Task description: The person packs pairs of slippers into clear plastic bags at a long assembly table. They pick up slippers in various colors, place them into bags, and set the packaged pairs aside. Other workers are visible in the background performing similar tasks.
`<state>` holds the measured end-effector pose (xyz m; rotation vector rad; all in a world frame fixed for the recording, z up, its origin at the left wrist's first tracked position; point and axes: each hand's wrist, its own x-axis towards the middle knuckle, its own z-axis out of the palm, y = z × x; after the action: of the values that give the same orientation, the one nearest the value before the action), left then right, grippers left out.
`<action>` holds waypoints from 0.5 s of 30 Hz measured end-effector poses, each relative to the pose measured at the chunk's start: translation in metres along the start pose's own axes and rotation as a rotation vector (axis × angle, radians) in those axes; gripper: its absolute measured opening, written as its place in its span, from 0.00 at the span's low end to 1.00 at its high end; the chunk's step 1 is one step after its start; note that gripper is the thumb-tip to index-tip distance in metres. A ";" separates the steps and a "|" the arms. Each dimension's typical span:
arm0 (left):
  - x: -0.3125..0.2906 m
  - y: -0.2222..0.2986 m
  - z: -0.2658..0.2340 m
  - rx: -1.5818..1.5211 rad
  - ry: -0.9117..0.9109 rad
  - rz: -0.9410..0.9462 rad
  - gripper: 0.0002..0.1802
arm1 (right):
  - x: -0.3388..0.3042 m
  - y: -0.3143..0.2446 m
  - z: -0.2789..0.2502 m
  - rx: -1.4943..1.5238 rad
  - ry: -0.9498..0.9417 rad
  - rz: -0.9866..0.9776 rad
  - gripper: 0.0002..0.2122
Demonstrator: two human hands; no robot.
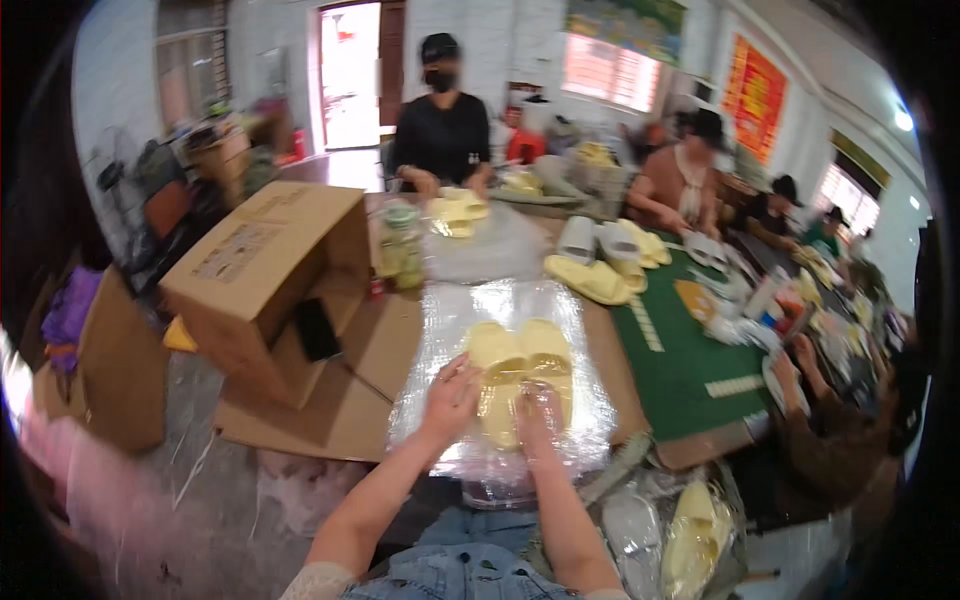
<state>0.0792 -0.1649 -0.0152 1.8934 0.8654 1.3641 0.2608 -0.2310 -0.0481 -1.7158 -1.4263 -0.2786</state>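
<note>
A pair of pale yellow slippers lies in front of me, straps away from me. Clear shiny plastic wrapping is spread beneath the pair, and some film glints over the heel parts. Against the left slipper's outer side rests my left hand, its fingers bent together at the edge. My right hand is closed over the heel end of the right slipper. Motion blur and the glare of the film hide where the right fingertips end.
An open cardboard box lies on its side to the left, with a dark phone by its opening. A clear jar stands behind. More slippers lie beside a green mat. Co-workers handle slippers across the table.
</note>
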 end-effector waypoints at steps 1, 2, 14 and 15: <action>0.001 0.001 -0.007 0.056 0.045 0.003 0.16 | -0.008 0.016 0.009 -0.089 -0.045 -0.008 0.13; 0.002 -0.002 -0.019 0.125 0.095 0.000 0.17 | 0.000 -0.015 -0.002 0.331 -0.078 0.157 0.12; 0.078 -0.080 -0.193 1.046 0.565 -0.500 0.57 | 0.014 -0.035 -0.019 0.181 -0.057 0.059 0.10; 0.083 -0.085 -0.202 1.064 0.554 -0.580 0.58 | 0.012 -0.030 -0.017 0.126 -0.048 0.019 0.10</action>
<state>-0.1067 -0.0246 0.0122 1.6302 2.5665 1.1167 0.2441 -0.2355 -0.0167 -1.6424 -1.4307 -0.1341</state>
